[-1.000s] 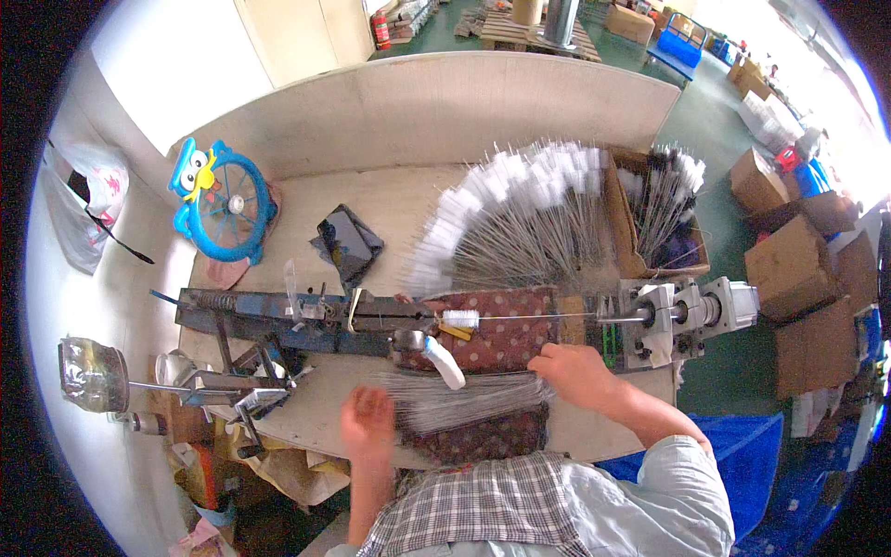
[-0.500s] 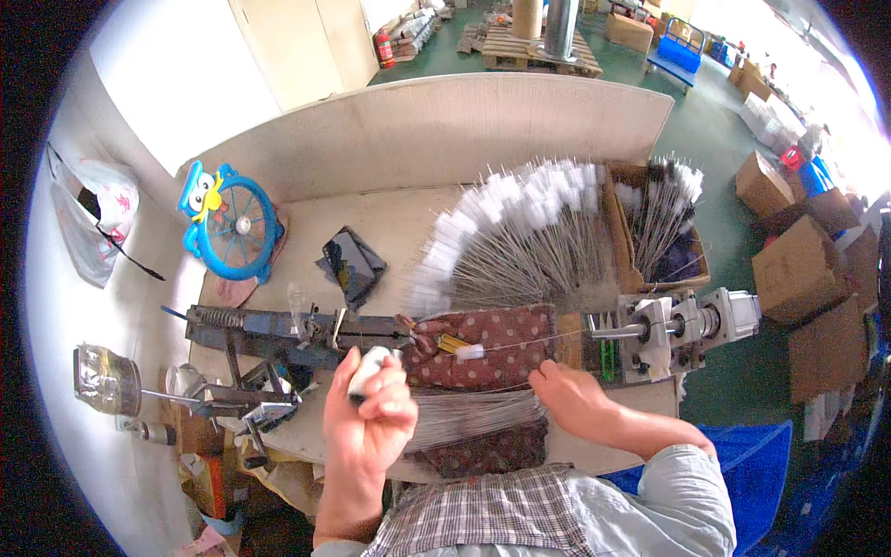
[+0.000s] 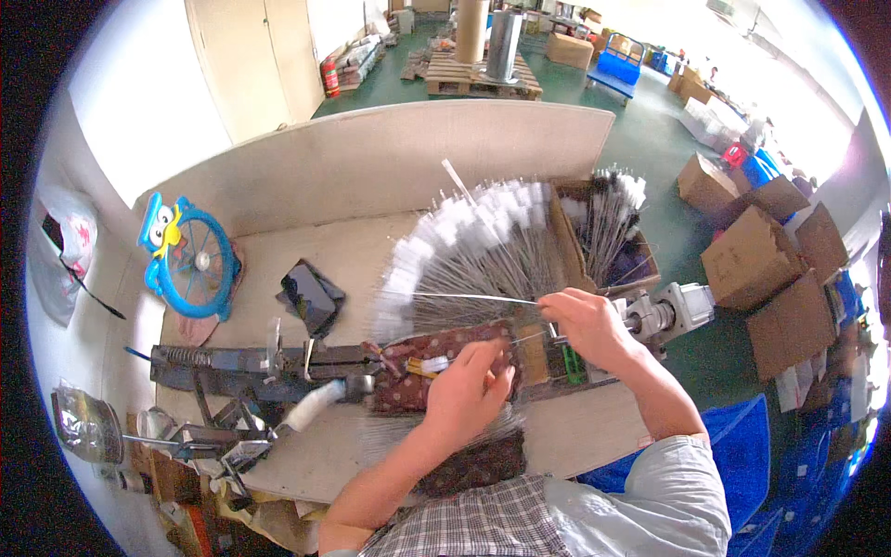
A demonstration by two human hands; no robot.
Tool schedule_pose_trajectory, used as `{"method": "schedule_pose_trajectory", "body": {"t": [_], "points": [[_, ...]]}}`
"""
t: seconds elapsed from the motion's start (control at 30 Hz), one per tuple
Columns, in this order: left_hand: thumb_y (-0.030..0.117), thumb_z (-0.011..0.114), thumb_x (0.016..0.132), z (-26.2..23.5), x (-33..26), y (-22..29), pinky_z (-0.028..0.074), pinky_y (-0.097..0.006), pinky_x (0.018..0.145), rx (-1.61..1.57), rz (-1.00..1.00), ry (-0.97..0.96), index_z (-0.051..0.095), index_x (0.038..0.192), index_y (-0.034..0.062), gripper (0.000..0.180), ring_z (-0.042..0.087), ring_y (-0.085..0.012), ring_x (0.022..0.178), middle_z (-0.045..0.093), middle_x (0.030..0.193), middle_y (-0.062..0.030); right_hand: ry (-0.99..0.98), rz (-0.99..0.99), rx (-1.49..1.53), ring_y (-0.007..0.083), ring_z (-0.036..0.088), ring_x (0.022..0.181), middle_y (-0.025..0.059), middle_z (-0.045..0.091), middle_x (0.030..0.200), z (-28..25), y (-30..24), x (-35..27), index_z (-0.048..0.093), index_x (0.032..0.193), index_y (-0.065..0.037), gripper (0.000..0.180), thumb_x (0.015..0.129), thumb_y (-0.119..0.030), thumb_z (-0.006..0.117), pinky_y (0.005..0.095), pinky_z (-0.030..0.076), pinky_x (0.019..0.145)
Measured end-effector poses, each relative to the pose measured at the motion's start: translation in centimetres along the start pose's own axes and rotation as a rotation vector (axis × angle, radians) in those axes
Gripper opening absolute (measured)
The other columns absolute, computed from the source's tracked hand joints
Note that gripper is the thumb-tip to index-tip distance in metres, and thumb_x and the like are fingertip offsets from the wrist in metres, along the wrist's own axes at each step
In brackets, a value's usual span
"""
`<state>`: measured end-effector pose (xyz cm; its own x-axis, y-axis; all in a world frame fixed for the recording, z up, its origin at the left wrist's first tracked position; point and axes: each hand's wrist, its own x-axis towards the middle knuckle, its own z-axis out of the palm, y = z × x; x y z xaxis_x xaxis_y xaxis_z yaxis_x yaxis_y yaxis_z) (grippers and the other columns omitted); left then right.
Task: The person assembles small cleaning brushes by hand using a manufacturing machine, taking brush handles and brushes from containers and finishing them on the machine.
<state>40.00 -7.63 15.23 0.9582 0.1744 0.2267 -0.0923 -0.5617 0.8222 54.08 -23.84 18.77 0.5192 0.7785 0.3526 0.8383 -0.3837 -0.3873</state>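
Observation:
My right hand [image 3: 589, 327] is closed on a thin pale wire [image 3: 478, 297] that stretches left across the pile of brushes; its far end is blurred among the white tufts. My left hand [image 3: 469, 388] is lower and to the left, over a dark red dotted cloth [image 3: 394, 392]. Its fingers are curled, and a second thin wire [image 3: 529, 339] runs from the fingertips towards the metal chuck [image 3: 650, 320] on the right. Beside the left knuckles lies a small white tuft [image 3: 433, 365]. A blurred white handle with a dark end [image 3: 314, 406] stands apart from both hands.
Thin-stemmed brushes with white tufts [image 3: 464, 223] fan across the bench beside a cardboard box [image 3: 571, 237] of more brushes. Farther left are a dark pouch [image 3: 311, 297] and a blue toy-like wheel [image 3: 190, 260]. A long metal fixture [image 3: 232, 371] lines the front. A blue bin [image 3: 733, 446] stands right.
My left hand has let go of the white handle and moved right over the cloth. My right hand has risen and now holds a pale wire. The whole view has shifted.

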Motion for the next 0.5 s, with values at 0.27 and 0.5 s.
{"method": "schedule_pose_trajectory", "body": {"t": [0.27, 0.5], "points": [[0.016, 0.058, 0.08, 6.4, 5.7, -2.8, 0.048, -0.039, 0.052, 0.526, 0.242, 0.001, 0.056, 0.095, 0.0107, 0.016, 0.059, -0.028, 0.064, 0.055, 0.077, -0.0074, 0.023, 0.16, 0.112, 0.0334, 0.061, 0.077, 0.0139, 0.063, 0.082, 1.7, 2.2, -0.7, 0.061, 0.093, -0.006, 0.014, 0.081, -0.012, 0.058, 0.038, 0.049, 0.065], [0.019, 0.062, 0.074, 3.8, 6.0, -7.0, 0.048, -0.035, 0.062, 0.795, 0.253, 0.111, 0.058, 0.096, 0.01, 0.024, 0.06, -0.0219, 0.074, 0.056, 0.086, -0.0051, -0.247, 0.104, 0.172, 0.0271, 0.059, 0.073, 0.0076, 0.064, 0.072, 1.2, 1.8, 0.0, 0.069, 0.075, -0.011, 0.012, 0.071, -0.022, 0.068, 0.0379, 0.048, 0.067]]}}
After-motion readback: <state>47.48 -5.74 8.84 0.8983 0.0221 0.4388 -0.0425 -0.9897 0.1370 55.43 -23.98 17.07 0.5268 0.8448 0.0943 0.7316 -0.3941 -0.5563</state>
